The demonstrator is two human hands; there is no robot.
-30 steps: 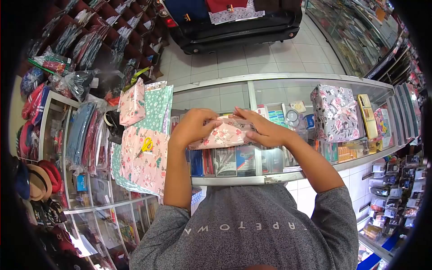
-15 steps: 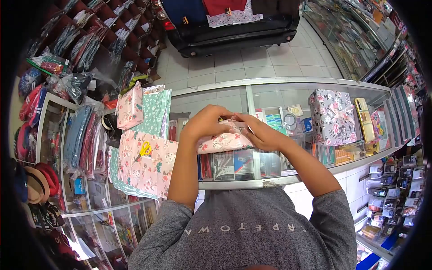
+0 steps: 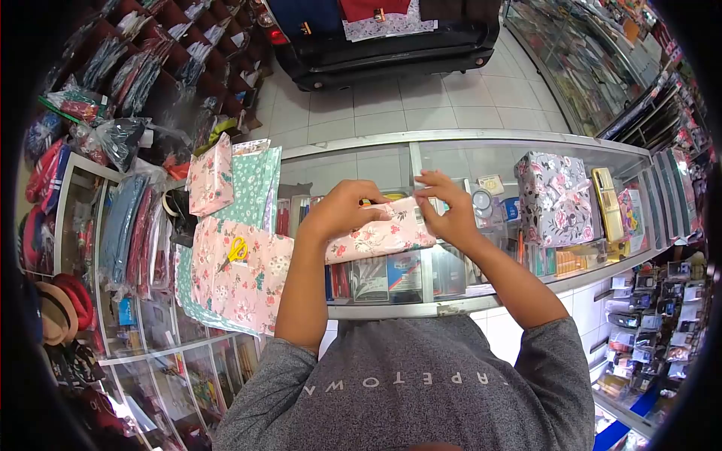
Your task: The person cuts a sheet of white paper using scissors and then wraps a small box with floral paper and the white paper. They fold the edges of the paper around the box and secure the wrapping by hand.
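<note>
We are standing behind a glass worktop (image 3: 481, 144) that is running across the middle of the frame, with a black car (image 3: 383, 41) sitting at the top centre beyond the tiled floor. Left of centre, sheets of pink wrapping paper (image 3: 241, 282) are lying spread over the glass, probably left flat so they are ready for cutting, and yellow scissors (image 3: 235, 250) are resting on top of them. At the right, a grey floral gift box (image 3: 556, 197) is standing on the worktop, well apart from our hands.

In the middle of the frame we are holding a small parcel (image 3: 380, 234) wrapped in pink floral paper just above the glass. Our left hand (image 3: 342, 210) is pressing down over its left end, its grip closed around the parcel, seemingly to keep the fold from springing open. Our right hand (image 3: 444, 210) is working at the right end, fingers spread and raised, thumb and fingertips pinching the paper edge there; its grip is narrow on the parcel's flap.

Compared with half a second ago, our right hand is lifting higher and opening its fingers, where it was lying flat across the parcel, and the parcel is tilting a little more down to the left.
</note>
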